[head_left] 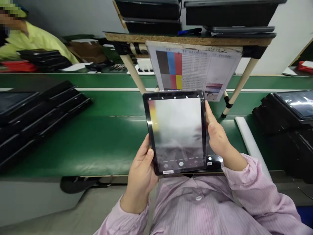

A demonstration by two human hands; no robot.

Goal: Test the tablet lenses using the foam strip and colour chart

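A black tablet [179, 133] is held upright between both hands, its lit screen facing me with a blurred camera picture and a round shutter button. My left hand [142, 166] grips its lower left edge, thumb on the frame. My right hand [217, 135] grips the right edge higher up, with its fingers partly hidden behind. Behind the tablet hangs a printed sheet [195, 65] with colour blocks and text. Another device with a lit screen [214, 159] lies on the bench, mostly covered by the held tablet and my right hand.
Stacks of black tablets stand on the green bench [110, 140], one stack [46, 111] at left and another [288, 130] at right. A shelf [195, 39] on pipe legs carries black cases and a blue pen [189, 31]. A white foam strip [251, 143] lies at right. A co-worker [44, 39] sits across.
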